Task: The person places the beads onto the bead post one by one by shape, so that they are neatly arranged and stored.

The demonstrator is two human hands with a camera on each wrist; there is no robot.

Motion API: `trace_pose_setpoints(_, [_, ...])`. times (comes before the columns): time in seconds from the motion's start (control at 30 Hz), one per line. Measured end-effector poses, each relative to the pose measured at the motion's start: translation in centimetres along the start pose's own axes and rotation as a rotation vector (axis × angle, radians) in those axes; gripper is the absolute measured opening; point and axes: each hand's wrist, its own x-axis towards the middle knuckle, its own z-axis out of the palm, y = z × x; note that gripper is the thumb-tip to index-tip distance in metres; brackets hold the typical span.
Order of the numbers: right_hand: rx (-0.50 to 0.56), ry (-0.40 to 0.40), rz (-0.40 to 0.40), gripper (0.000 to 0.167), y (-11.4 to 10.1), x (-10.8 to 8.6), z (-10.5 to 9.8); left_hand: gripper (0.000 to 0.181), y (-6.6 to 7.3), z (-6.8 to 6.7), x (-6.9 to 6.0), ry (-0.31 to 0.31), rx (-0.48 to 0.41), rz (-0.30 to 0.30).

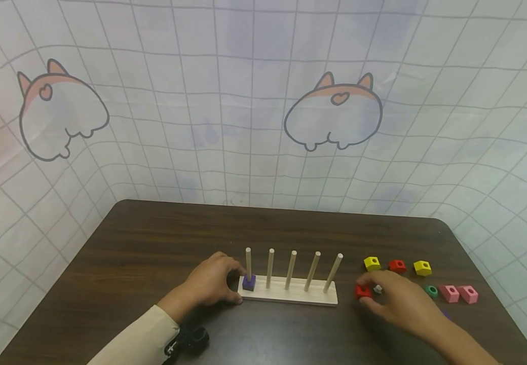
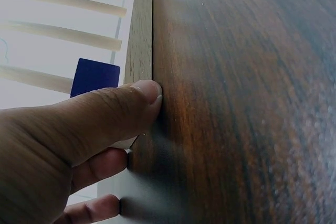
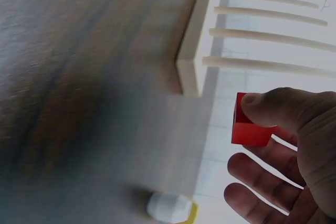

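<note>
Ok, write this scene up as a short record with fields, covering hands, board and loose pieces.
Left hand: the left hand holds the peg board by its left end
Right hand: the right hand pinches a red block
Pegs: five; purple block on the leftmost, others bare
Loose, right of board: two yellow blocks, another red block, two pink blocks, green piece, white piece
Partly hidden: purple piece

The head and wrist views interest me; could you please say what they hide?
Head: most of the purple piece, behind the right arm.
Left wrist: part of the pegged purple block, behind the left hand.
Right wrist: part of the red block, behind the right hand; shape of the white piece, blurred.
</note>
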Motion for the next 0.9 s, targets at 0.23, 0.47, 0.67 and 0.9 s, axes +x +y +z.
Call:
trace_pose_setpoints(0.23, [0.017,0.008,0.016,0.031,-0.7,1.1,-1.2,0.048,0.0,-0.1,0.0,-0.002,-0.006,-0.009])
trace_pose_setpoints(0.47, [0.064,0.056,-0.053,0.034,-1.1,1.9,-2.9,0.048,0.0,0.1,0.0,-0.004,0.003,-0.001])
trace_pose_setpoints(0.67, [0.087,0.051,-0.017,0.037,-1.8,2.5,-4.4,0.048,0.0,0.1,0.0,-0.005,0.000,-0.002])
trace_pose_setpoints(0.9, [0.067,0.051,-0.035,0.041,-2.3,3.4,-5.9,0.048,-0.1,0.1,0.0,-0.002,-0.003,0.002])
